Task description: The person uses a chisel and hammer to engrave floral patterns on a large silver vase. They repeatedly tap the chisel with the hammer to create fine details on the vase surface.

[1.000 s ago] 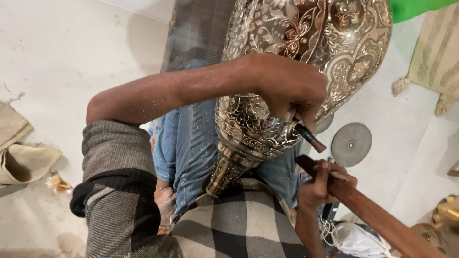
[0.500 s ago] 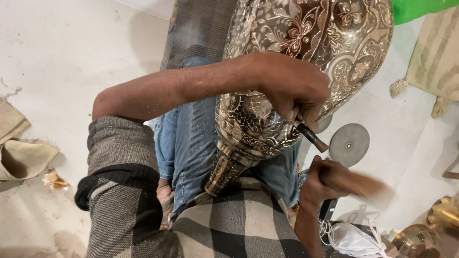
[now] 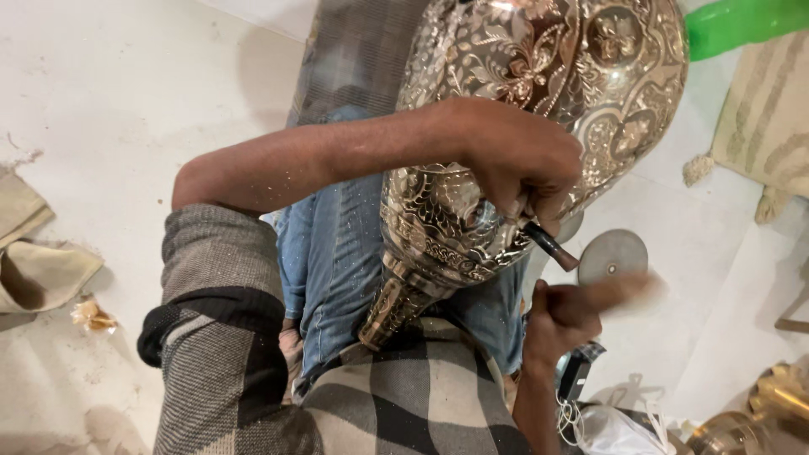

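1. Lying across the lap, the vase (image 3: pixel 539 126) has its narrow neck toward the person's belly at 6 o'clock and its wide engraved body toward 1 o'clock; the denim-clad legs cradle it, seemingly so the curved metal cannot roll under the tool.
2. Curled tight, the left hand (image 3: pixel 518 164) pinches a dark chisel (image 3: pixel 552 246) and rests its weight on the vase wall, probably to steady the tip; the tip itself is hidden against the metal.
3. Closed in a fist at 4 o'clock, the right hand (image 3: pixel 566 318) grips a wooden stick (image 3: pixel 624 288), blurred with motion, just beside the chisel's free end.
4. Fine metal specks dot the left forearm and jeans.
5. On the floor (image 3: pixel 109 109), a round disc (image 3: pixel 613 256) lies at 3 o'clock, a mat (image 3: pixel 763 135) at 2 o'clock, folded cloth (image 3: pixel 38 265) at 9 o'clock.
6. As for containers, whether the vase holds anything I cannot tell; its mouth is hidden.
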`<state>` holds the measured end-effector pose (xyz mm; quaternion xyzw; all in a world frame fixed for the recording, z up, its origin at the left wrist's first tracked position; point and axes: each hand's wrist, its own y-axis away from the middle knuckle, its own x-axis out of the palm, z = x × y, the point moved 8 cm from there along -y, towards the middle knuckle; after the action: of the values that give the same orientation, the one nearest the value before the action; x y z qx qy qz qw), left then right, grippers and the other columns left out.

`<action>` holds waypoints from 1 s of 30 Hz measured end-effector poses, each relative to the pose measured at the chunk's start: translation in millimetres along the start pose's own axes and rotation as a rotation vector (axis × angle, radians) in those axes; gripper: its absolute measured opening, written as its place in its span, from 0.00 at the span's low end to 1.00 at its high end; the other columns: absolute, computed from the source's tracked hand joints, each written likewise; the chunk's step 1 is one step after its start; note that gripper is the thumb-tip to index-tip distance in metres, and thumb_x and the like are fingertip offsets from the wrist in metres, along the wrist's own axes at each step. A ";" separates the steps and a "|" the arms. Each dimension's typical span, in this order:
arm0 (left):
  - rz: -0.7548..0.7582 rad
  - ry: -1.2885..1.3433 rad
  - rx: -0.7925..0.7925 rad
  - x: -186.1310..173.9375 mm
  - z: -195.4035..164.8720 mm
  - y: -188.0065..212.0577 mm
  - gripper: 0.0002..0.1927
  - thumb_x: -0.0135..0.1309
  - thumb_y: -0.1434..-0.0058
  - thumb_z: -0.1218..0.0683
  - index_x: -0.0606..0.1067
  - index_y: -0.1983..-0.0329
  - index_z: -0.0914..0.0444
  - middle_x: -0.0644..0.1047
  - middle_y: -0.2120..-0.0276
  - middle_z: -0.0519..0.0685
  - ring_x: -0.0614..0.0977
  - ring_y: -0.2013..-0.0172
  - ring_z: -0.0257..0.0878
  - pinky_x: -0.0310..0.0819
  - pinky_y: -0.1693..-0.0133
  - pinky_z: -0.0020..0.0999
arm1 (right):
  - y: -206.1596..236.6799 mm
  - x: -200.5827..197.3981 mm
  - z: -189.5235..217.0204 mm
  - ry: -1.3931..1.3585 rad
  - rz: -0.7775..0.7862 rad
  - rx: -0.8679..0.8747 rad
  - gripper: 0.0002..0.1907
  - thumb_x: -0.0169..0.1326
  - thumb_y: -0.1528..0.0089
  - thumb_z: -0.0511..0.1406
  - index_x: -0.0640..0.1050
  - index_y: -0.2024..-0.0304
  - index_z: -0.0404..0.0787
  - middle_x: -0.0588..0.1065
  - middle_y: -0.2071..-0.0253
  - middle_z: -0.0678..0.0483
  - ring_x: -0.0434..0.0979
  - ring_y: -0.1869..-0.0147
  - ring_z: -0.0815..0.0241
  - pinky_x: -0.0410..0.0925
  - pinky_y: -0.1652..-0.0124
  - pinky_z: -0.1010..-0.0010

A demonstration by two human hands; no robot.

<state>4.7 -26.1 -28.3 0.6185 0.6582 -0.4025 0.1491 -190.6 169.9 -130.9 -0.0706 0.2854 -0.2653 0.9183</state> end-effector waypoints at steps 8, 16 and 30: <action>0.015 0.033 0.021 5.0 0.5 -0.9 0.25 0.62 0.39 0.60 0.67 0.90 0.63 0.62 0.92 0.41 0.61 0.90 0.34 0.43 0.84 0.38 | 4.8 -0.3 31.7 0.262 -0.142 -0.167 0.09 0.67 0.40 0.23 0.78 0.63 0.33 0.75 0.65 0.53 0.75 0.65 0.62 0.71 0.63 0.69; -0.073 -0.060 -0.022 5.7 2.9 1.5 0.11 0.60 0.51 0.66 0.74 0.84 0.63 0.68 0.87 0.45 0.67 0.85 0.35 0.51 0.82 0.34 | 8.8 9.0 -12.0 0.160 0.145 0.318 0.08 0.63 0.42 0.25 0.75 0.71 0.35 0.72 0.76 0.53 0.68 0.72 0.64 0.62 0.67 0.68; -1.620 0.670 -0.201 46.7 17.7 108.8 0.21 0.53 0.36 0.73 0.75 0.40 0.70 0.84 0.60 0.58 0.88 0.65 0.39 0.86 0.67 0.30 | 56.4 39.9 -45.9 -0.487 0.160 0.603 0.21 0.61 0.38 0.32 0.69 0.45 0.35 0.72 0.74 0.52 0.74 0.75 0.60 0.71 0.73 0.67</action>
<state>92.1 -16.0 -109.5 0.0311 0.9358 -0.1221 -0.3292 -163.4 197.8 -204.2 0.1639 -0.0271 -0.2401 0.9564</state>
